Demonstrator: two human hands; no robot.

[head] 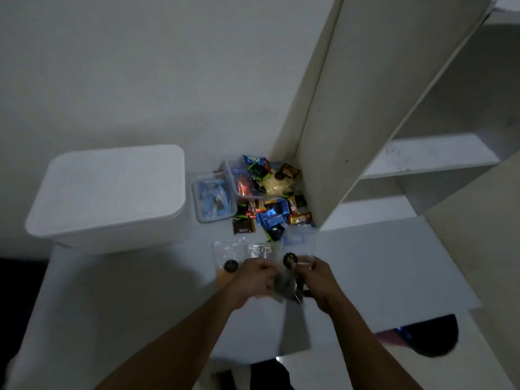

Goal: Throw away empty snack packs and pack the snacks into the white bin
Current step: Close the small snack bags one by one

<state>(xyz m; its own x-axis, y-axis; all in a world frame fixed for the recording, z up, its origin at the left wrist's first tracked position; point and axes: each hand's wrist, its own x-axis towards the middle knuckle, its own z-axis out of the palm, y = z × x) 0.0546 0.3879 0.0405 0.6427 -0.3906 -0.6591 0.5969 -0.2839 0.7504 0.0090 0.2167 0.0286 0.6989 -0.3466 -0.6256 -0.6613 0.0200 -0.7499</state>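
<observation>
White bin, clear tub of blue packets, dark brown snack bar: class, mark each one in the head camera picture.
White bin [109, 190]: head view, middle of its closed lid.
Clear tub of blue packets [214, 196]: head view, on the packets inside.
Dark brown snack bar [243, 225]: head view, centre of its wrapper.

Bin [112, 192] left of snacks [273, 212]

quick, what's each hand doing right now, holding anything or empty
Left hand: closed on the crumpled clear plastic snack pack.
Right hand: closed on the same pack, from the other side.
</observation>
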